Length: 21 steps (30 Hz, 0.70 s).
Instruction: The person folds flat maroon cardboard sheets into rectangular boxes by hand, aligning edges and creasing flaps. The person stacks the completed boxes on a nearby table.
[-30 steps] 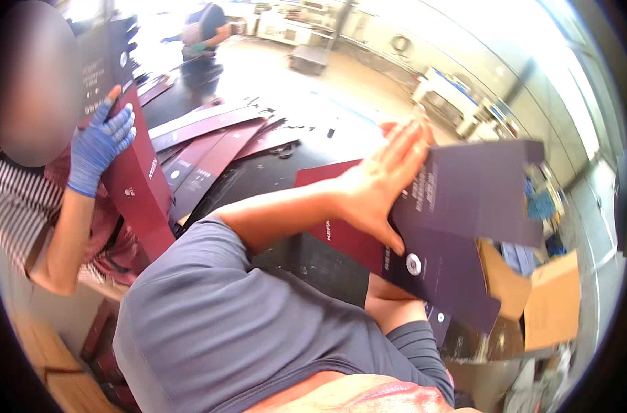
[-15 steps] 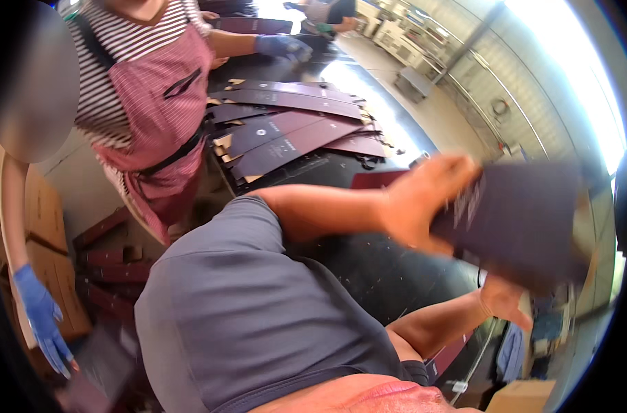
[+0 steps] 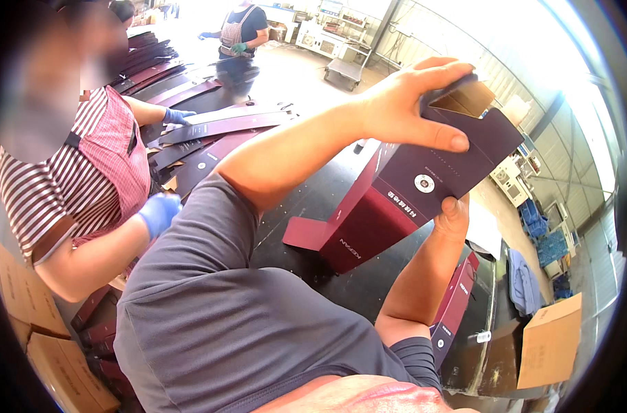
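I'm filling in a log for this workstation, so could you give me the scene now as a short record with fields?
Held item: dark purple and maroon carton, tilted, upper end open, brown inside
Left hand: gripping the carton's upper end, thumb on its dark face
Right hand: thumb at the carton's lower side, fingers hidden
Surface: black table
Left on table: flattened cartons, overlapping
Right on table: second carton, maroon and dark
Far right: brown cardboard box
Co-worker: at left, striped top, pink apron, blue gloves
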Available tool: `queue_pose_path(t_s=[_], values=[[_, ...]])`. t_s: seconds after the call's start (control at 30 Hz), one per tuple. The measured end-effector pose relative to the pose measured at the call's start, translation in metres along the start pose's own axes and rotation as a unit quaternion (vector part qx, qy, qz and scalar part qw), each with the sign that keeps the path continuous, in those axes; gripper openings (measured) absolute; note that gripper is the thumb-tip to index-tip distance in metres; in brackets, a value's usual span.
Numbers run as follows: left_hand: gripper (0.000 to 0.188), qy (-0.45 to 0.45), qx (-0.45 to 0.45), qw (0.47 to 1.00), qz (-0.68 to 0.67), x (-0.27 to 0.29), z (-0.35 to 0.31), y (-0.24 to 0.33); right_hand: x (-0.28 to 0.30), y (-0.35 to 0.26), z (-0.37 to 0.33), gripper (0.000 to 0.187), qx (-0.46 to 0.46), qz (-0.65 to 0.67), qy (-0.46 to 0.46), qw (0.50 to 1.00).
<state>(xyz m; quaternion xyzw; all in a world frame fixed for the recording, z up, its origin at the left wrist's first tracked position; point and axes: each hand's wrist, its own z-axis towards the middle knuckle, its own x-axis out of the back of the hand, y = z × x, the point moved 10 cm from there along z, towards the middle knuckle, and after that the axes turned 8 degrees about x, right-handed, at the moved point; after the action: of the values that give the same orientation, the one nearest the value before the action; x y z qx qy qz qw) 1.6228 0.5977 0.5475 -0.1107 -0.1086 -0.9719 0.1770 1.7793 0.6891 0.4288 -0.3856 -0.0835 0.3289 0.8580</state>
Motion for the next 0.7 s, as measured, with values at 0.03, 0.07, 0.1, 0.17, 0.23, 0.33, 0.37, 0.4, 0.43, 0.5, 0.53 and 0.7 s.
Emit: queue_pose_path(t_s=[0.03,0.07,0.1,0.17,0.23,0.33,0.37,0.4,0.43,0.5,0.53,0.7], values=[[0.089,-0.034,0.028,0.999,-0.011,-0.006,0.006,0.001,0.007,0.001,-0.003,0.110,-0.008,0.013,-0.001,1.000],[0.076,-0.042,0.039,0.998,-0.034,-0.007,0.003,0.007,0.010,0.002,-0.006,0.110,-0.005,0.018,-0.008,1.000],[0.077,-0.046,-0.068,0.996,-0.025,-0.011,-0.003,0.023,0.013,0.004,-0.008,0.110,-0.001,0.022,-0.015,1.000],[0.069,-0.029,-0.110,0.993,-0.032,-0.011,-0.022,0.040,0.008,0.012,-0.019,0.111,-0.008,0.020,-0.029,0.999],[0.061,-0.104,-0.077,0.991,-0.030,-0.022,-0.032,0.029,0.002,0.016,-0.027,0.112,-0.022,0.001,-0.048,0.999],[0.051,-0.109,-0.057,0.992,-0.017,-0.027,-0.047,0.038,-0.003,0.002,-0.042,0.111,0.010,0.028,-0.003,1.000],[0.048,-0.094,-0.055,0.994,-0.010,-0.025,-0.049,0.046,-0.007,-0.007,-0.041,0.110,0.040,0.046,0.006,0.998],[0.049,-0.101,-0.073,0.992,-0.001,-0.024,-0.048,0.055,-0.013,-0.018,-0.038,0.109,0.074,0.064,0.012,0.995],[0.048,-0.109,-0.077,0.991,0.001,-0.026,-0.049,0.058,-0.020,-0.031,-0.037,0.108,0.104,0.075,0.019,0.992],[0.045,-0.129,-0.079,0.988,0.017,-0.030,-0.054,0.058,-0.052,-0.076,-0.024,0.099,0.175,0.028,-0.004,0.984],[0.045,-0.116,-0.087,0.989,0.017,-0.029,-0.054,0.062,-0.055,-0.091,-0.023,0.094,0.203,-0.040,-0.018,0.978],[0.043,-0.022,-0.054,0.998,-0.007,-0.018,-0.065,0.061,-0.035,-0.088,-0.017,0.087,0.104,-0.097,0.018,0.990]])
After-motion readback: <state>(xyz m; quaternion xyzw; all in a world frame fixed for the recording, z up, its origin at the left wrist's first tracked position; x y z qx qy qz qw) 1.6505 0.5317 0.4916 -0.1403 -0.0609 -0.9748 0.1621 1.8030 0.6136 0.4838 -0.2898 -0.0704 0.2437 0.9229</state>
